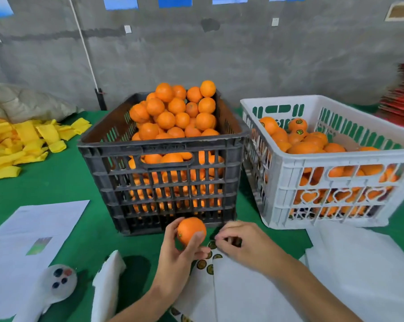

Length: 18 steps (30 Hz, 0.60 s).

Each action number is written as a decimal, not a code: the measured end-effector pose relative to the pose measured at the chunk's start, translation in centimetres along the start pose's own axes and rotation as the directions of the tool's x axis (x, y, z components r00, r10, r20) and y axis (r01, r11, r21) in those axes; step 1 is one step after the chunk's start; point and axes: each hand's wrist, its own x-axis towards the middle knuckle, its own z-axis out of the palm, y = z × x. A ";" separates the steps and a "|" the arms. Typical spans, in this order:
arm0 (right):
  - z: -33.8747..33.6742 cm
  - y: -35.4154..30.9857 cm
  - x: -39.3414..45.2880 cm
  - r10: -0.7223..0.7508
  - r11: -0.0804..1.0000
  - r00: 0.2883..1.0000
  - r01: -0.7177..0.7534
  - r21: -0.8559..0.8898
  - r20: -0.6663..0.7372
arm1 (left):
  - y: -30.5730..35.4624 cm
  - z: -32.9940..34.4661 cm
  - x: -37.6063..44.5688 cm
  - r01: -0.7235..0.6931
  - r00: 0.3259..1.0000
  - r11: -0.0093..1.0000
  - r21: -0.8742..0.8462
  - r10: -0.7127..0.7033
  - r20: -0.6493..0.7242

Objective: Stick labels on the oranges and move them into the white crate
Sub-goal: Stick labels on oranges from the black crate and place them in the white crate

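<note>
In the head view I am seeing my left hand gripping an orange at lower centre, just before the black crate, while my right hand is pinching at the label sheet on the desk, the white crate sitting at right.

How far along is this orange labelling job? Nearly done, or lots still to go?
Partly done. The white crate already holds a layer of oranges, some showing dark round labels. In hand: the left hand holds one orange while the right hand picks at the label sheet. Left: the black crate is heaped above its rim with unlabelled oranges, so most of the work remains.
</note>
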 end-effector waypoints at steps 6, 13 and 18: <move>-1.3 -0.5 -0.5 0.062 0.990 0.970 -0.029 -0.141 0.237 | -0.6 -0.5 -0.2 -0.137 0.984 0.937 0.320 0.090 0.155; -3.9 -0.3 -0.8 0.211 0.954 0.935 -0.133 -0.269 0.285 | -0.4 -1.7 0.8 -0.174 0.985 0.865 0.471 0.161 0.068; -3.9 -0.5 -0.9 0.161 0.927 0.970 -0.085 -0.365 0.184 | -0.3 -1.6 0.3 -0.201 0.978 0.872 0.446 0.201 0.049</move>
